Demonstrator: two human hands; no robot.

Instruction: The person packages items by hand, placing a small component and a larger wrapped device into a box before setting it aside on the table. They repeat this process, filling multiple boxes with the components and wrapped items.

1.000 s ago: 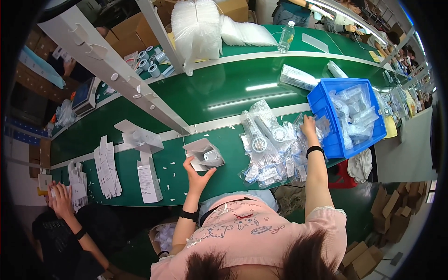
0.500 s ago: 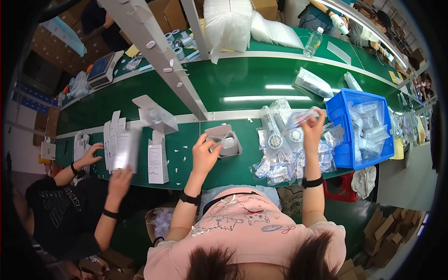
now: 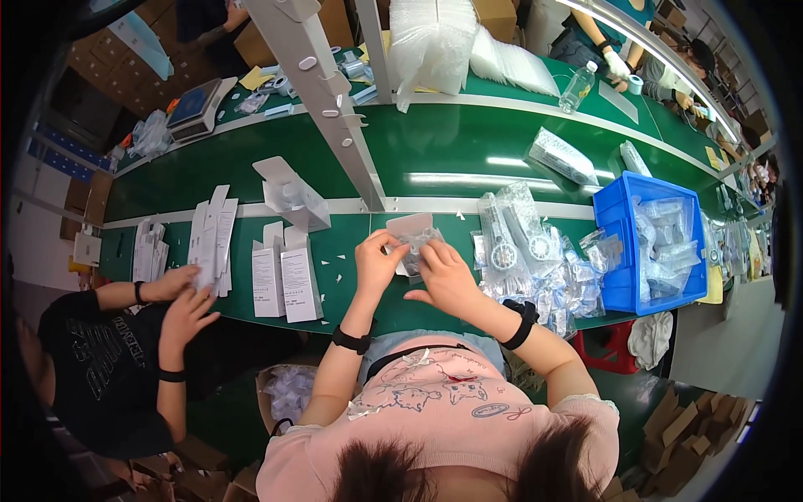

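Moved: the right hand (image 3: 447,272) has swung from above the clear bags (image 3: 577,293) to the open carton (image 3: 410,224); a second white carton (image 3: 268,280) has come at left.
Flattened cartons: under a co-worker's hands (image 3: 186,318), stacked seemingly for easy reach.
White cartons: standing upright side by side.
Left hand (image 3: 378,261): fingers narrowed at the carton's mouth, perhaps steadying it; grip cannot be told.
Open carton: between both hands, clear plastic (image 3: 411,263) inside.
Right hand: fingers over the mouth, thumb wide.
Blue bin (image 3: 615,243): beside the bags, probably keeping parts near.
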